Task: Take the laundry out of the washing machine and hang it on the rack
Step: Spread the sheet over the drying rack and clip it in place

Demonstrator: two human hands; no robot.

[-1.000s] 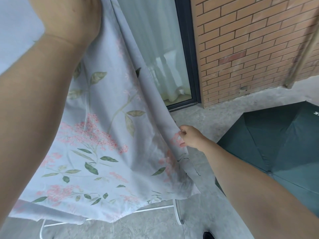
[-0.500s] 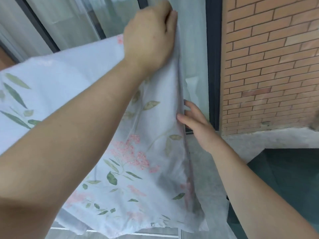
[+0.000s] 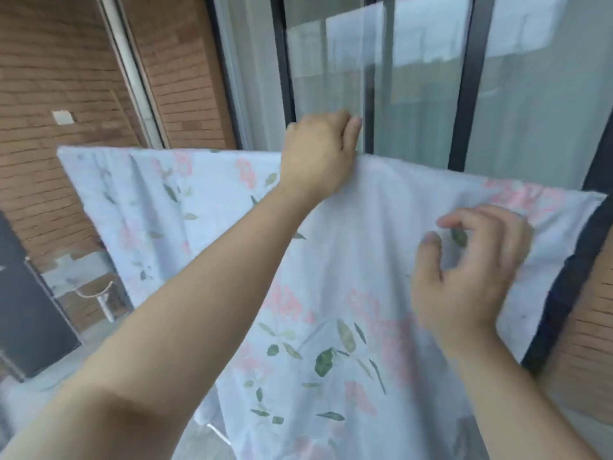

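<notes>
The sheet (image 3: pixel 358 260) is hanging spread from 9 to 3 o'clock (the rack under it is hidden), so the hanging step is looking nearly done. The left grip (image 3: pixel 318 154) is clutching its top edge at 12 o'clock. The right grip (image 3: pixel 464 270), at 3 o'clock, is hovering half-open and holding nothing, and is likely needing to tug that side smooth.

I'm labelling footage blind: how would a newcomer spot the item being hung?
Find the dark-framed glass doors. Spread in front is the sheet, its top edge gripped by the left hand. Only it is pale blue with pink flowers and green leaves.
</notes>
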